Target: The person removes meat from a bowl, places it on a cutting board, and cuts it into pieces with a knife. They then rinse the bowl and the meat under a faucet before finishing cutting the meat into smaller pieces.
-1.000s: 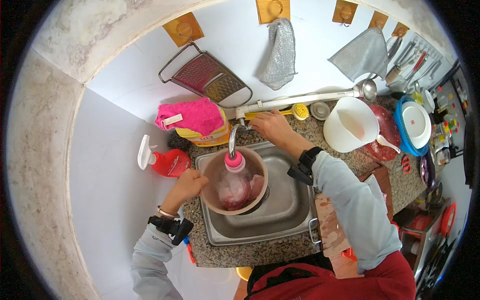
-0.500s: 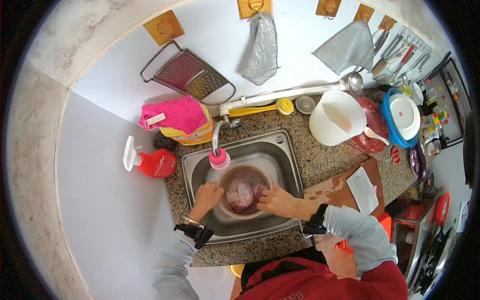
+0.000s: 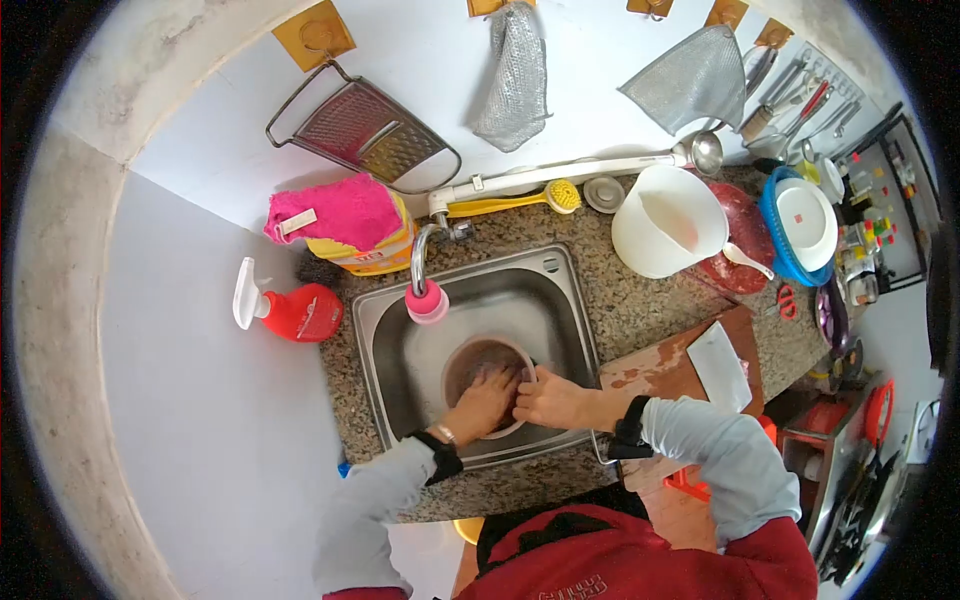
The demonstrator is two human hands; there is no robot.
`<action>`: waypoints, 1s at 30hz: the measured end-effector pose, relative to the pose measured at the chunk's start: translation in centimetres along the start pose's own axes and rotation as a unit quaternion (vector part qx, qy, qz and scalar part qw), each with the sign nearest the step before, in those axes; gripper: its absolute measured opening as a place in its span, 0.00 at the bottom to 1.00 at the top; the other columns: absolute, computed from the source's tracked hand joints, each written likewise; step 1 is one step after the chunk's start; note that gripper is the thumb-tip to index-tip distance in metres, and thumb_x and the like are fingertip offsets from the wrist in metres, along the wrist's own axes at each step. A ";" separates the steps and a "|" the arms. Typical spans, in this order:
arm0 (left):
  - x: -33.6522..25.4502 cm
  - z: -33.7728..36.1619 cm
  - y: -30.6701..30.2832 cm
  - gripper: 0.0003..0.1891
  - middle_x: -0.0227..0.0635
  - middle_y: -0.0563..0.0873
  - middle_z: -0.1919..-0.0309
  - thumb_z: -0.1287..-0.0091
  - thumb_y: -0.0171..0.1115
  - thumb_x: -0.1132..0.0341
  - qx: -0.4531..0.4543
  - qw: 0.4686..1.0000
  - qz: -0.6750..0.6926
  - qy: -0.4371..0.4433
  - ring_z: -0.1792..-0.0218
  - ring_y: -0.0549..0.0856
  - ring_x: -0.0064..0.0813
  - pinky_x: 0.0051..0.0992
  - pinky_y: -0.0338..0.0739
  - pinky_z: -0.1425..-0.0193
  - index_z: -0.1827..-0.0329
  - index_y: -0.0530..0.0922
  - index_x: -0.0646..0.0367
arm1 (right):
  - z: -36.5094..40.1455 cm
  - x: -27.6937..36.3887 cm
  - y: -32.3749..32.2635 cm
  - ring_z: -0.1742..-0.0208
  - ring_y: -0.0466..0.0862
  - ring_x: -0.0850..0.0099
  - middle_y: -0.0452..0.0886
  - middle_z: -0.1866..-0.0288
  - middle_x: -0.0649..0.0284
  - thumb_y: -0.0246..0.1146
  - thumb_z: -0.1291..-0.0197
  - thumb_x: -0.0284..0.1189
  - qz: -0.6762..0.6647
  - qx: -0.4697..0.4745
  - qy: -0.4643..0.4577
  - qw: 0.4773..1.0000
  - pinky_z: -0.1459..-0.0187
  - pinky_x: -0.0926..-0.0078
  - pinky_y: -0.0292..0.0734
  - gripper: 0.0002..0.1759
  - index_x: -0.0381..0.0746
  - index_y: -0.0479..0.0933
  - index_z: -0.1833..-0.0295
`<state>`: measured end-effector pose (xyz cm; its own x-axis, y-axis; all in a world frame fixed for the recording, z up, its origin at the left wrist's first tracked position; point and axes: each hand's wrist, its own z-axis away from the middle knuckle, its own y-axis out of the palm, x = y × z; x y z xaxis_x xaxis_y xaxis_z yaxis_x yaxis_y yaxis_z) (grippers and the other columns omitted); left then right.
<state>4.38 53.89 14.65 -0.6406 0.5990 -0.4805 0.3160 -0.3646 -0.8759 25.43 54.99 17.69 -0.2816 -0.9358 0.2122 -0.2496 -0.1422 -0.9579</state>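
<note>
A round bowl [image 3: 453,365] of murky water stands tilted in the steel sink [image 3: 375,345]. My left hand [image 3: 483,402] reaches inside it, fingers stretched out and pressing down into the water over the meat, which it mostly hides. At the bowl's right side, my right hand [image 3: 548,398] grips the rim, fingers closed around it. Above the bowl's far side hangs the faucet [image 3: 420,262] with its pink nozzle [image 3: 427,303].
Left of the sink stands a red spray bottle [image 3: 305,313]. A yellow-handled brush [image 3: 500,206] lies behind the sink. To the right are a white pitcher [image 3: 655,250], a cutting board [image 3: 650,372] with a white rectangular tray [image 3: 720,370], and red scissors [image 3: 786,302].
My left hand has moved from the bowl's left rim into the water, over the meat. The bowl now tilts, and my right hand still holds its right rim.
</note>
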 end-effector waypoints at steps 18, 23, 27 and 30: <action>1.8 -0.9 2.5 0.27 0.57 0.75 0.45 0.38 0.60 0.63 0.075 0.963 0.054 -0.252 0.42 0.75 0.58 0.52 0.76 0.43 0.35 0.70 0.58 | -0.8 0.6 0.4 0.57 0.77 0.75 0.78 0.71 0.75 0.62 0.51 0.34 -0.008 0.030 -0.007 0.999 0.56 0.65 0.68 0.04 0.48 0.77 0.68; 1.8 0.4 2.8 0.36 0.55 0.70 0.41 0.43 0.64 0.67 0.121 0.979 0.050 -0.154 0.39 0.71 0.58 0.49 0.78 0.45 0.30 0.61 0.57 | -0.9 0.2 1.0 0.56 0.77 0.75 0.79 0.70 0.76 0.62 0.52 0.34 -0.004 0.039 -0.006 0.999 0.56 0.64 0.68 0.05 0.48 0.77 0.67; 4.4 0.2 5.0 0.28 0.56 0.77 0.48 0.42 0.65 0.64 0.165 0.965 0.084 -0.186 0.47 0.78 0.57 0.51 0.75 0.44 0.38 0.71 0.61 | -0.5 0.6 1.4 0.55 0.77 0.75 0.79 0.69 0.76 0.63 0.52 0.34 0.000 0.059 -0.025 0.998 0.56 0.63 0.69 0.06 0.48 0.78 0.66; 5.3 -0.7 5.0 0.16 0.57 0.82 0.59 0.38 0.62 0.63 0.195 0.920 0.168 -0.294 0.47 0.79 0.55 0.50 0.74 0.48 0.52 0.77 0.65 | 0.2 0.3 1.3 0.54 0.77 0.75 0.79 0.68 0.76 0.64 0.52 0.34 -0.007 0.046 -0.002 0.999 0.56 0.63 0.68 0.08 0.48 0.79 0.65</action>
<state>3.09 55.77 7.70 -0.8567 -0.0424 -0.5140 0.3636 -0.7564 -0.5437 25.23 54.44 16.51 -0.2755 -0.9344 0.2258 -0.1680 -0.1844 -0.9684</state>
